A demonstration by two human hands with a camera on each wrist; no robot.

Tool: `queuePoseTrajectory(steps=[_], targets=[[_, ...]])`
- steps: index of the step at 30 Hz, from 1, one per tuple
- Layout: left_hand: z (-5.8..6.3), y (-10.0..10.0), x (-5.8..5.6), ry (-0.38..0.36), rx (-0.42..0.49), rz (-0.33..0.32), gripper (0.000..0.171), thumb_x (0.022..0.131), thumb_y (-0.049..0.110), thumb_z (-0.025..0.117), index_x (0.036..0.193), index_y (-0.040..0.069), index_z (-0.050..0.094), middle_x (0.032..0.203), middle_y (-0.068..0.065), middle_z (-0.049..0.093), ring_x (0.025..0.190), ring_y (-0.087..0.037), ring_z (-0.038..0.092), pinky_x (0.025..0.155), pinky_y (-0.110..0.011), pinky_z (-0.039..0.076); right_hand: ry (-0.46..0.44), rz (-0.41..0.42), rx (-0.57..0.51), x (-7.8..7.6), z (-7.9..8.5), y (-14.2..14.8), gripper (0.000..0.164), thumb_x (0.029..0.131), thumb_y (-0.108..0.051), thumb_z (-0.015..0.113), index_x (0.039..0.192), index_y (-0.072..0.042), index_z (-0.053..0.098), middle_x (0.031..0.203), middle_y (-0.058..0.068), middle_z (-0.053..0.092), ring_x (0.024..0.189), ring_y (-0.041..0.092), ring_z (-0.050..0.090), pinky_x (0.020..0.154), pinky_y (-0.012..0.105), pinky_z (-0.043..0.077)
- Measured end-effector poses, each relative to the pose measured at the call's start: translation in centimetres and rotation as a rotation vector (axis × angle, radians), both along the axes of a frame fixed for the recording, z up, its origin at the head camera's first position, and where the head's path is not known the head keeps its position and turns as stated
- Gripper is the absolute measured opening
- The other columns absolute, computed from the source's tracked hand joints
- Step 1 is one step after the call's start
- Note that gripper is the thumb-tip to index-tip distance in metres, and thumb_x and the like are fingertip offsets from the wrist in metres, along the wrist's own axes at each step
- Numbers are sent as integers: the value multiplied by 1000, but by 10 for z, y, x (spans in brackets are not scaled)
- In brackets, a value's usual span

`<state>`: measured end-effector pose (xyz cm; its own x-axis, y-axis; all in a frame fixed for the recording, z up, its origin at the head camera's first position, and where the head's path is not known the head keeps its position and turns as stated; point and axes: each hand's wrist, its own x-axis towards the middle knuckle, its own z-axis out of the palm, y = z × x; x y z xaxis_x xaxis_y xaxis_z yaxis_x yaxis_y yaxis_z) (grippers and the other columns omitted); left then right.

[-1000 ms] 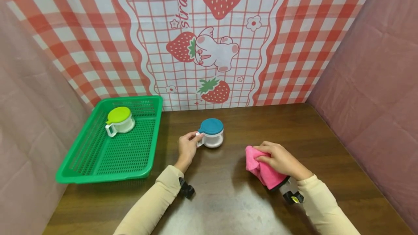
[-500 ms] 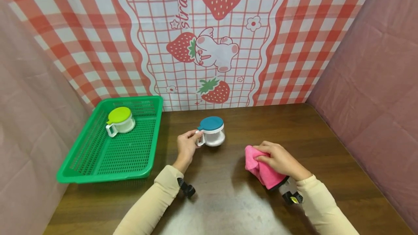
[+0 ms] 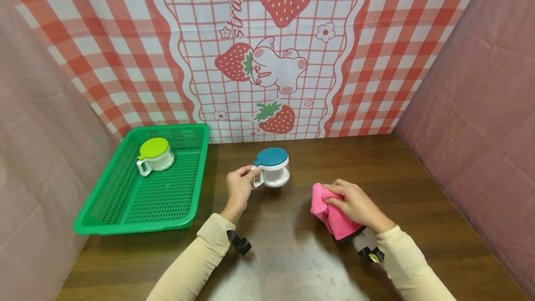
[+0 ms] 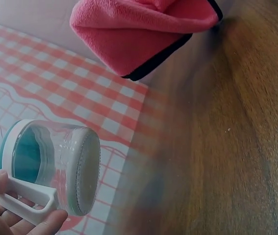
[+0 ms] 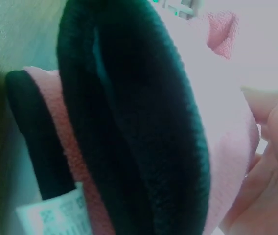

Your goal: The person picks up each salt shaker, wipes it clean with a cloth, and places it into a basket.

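My left hand grips the white handle of a clear seasoning jar with a blue lid. In the left wrist view the jar shows its pale underside, lifted off the table, with fingers and thumb around the handle. To the right, my right hand pinches a bunched pink cloth with dark edging. Close up in the right wrist view, the cloth fills most of the frame, its black border and a white label showing. The cloth stays apart from the jar.
A green plastic basket stands on the left of the wooden table. Inside it sits a similar jar with a lime-green lid. A checked strawberry cloth hangs behind, and pinkish drapes flank the table.
My left hand has raised the blue-lidded jar slightly off the table and tilted it a little. My right hand, still holding the cloth, has shifted slightly left.
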<state>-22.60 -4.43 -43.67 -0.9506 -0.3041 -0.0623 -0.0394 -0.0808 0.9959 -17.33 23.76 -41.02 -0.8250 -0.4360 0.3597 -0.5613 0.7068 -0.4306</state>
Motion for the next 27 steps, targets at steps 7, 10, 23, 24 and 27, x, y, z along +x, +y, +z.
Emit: queuePoseTrajectory(steps=[7,10,23,24,27], targets=[[3,1,1,-3,-17,13,19,75,15,72,88,2,70,70,-4,61,60,-12,56,54,-39,54,58,-35,-36,-2,1,-3,31,77,-14,70,107,-12,67,87,-5,61,71,4,49,62,20,42],[4,1,2,0,-30,19,20,75,16,73,89,2,70,73,-6,63,60,-12,56,54,-40,54,88,-41,-67,-3,1,-6,32,76,-14,71,108,-11,67,87,-5,62,71,3,49,62,19,42],[10,4,6,11,-45,29,21,74,17,74,88,2,71,77,-11,66,60,-12,57,59,-45,55,181,-69,-173,-8,3,-19,36,72,-11,74,107,-9,66,85,-2,63,73,6,53,62,14,39],[10,5,6,11,-43,31,21,74,17,74,88,2,71,76,-10,65,60,-12,57,59,-46,54,188,-71,-174,-8,3,-20,36,71,-10,74,107,-9,67,84,-2,62,72,7,53,62,13,38],[10,6,7,13,-48,36,21,74,17,73,88,2,71,75,-10,65,59,-12,57,58,-45,54,207,-82,-165,-8,2,-23,37,70,-11,76,106,-9,67,84,-2,62,71,7,53,62,13,39]])
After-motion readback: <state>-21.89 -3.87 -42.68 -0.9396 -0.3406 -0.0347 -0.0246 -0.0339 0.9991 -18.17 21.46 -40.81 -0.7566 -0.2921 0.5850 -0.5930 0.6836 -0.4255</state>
